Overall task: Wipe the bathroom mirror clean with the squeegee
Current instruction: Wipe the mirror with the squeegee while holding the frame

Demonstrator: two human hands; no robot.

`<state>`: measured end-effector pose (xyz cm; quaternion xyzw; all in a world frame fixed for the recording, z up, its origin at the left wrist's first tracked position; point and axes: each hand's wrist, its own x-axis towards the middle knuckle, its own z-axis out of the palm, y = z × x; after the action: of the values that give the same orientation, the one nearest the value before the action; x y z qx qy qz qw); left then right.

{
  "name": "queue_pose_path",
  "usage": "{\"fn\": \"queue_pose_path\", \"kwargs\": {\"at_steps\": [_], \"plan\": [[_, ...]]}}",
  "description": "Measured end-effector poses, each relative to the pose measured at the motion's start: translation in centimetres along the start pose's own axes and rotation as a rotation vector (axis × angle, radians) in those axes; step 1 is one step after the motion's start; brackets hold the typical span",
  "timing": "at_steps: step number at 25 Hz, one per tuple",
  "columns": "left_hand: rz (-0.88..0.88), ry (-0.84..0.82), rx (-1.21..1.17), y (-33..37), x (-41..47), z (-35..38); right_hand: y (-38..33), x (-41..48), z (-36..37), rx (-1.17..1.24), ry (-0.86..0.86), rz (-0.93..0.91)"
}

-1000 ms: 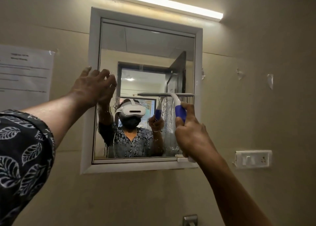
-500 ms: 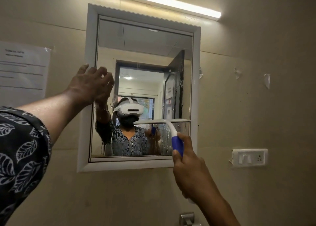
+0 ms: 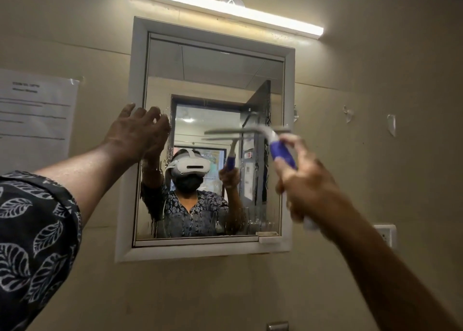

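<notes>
A white-framed mirror (image 3: pixel 213 80) hangs on the beige wall, with water streaks along its left edge and lower right. My right hand (image 3: pixel 308 188) grips the blue handle of a white squeegee (image 3: pixel 280 150). Its blade, blurred by motion, lies level across the right half of the glass at mid height. My left hand (image 3: pixel 140 135) rests with spread fingers on the mirror's left frame and edge of the glass. The mirror reflects both arms, a person with a headset, and the squeegee.
A tube light (image 3: pixel 220 7) runs above the mirror. A printed paper (image 3: pixel 35 115) is taped to the wall at the left. A white switch plate (image 3: pixel 387 234) sits at the right, partly behind my right arm. A metal fitting (image 3: pixel 276 327) shows at the bottom edge.
The squeegee went down the right side of the glass to near the bottom, and is now back up at mid height. My left hand has stayed on the frame.
</notes>
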<state>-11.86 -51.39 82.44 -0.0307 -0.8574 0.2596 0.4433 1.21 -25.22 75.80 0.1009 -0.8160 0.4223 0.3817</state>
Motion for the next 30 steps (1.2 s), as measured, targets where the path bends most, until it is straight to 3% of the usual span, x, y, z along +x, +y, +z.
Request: {"fn": "queue_pose_path", "kwargs": {"at_steps": [4, 10, 14, 23, 30], "plan": [[-0.001, 0.008, 0.057, -0.1, 0.3, 0.5, -3.9, 6.9, -2.4, 0.015, 0.157, -0.225], [0.000, 0.039, 0.061, 0.0, 0.5, 0.7, -5.5, 13.3, -1.9, -0.264, 0.279, -0.359], [0.002, 0.024, 0.056, -0.1, 0.5, 0.5, -6.2, 14.9, -0.9, -0.313, 0.287, -0.368], [0.000, 0.004, 0.035, -0.1, 0.2, 0.2, -8.6, 15.1, -0.9, -0.887, 0.379, -0.312], [-0.018, -0.014, 0.068, 0.0, 0.3, 0.4, -6.7, 12.9, 0.5, -0.782, 0.317, -0.302]]}}
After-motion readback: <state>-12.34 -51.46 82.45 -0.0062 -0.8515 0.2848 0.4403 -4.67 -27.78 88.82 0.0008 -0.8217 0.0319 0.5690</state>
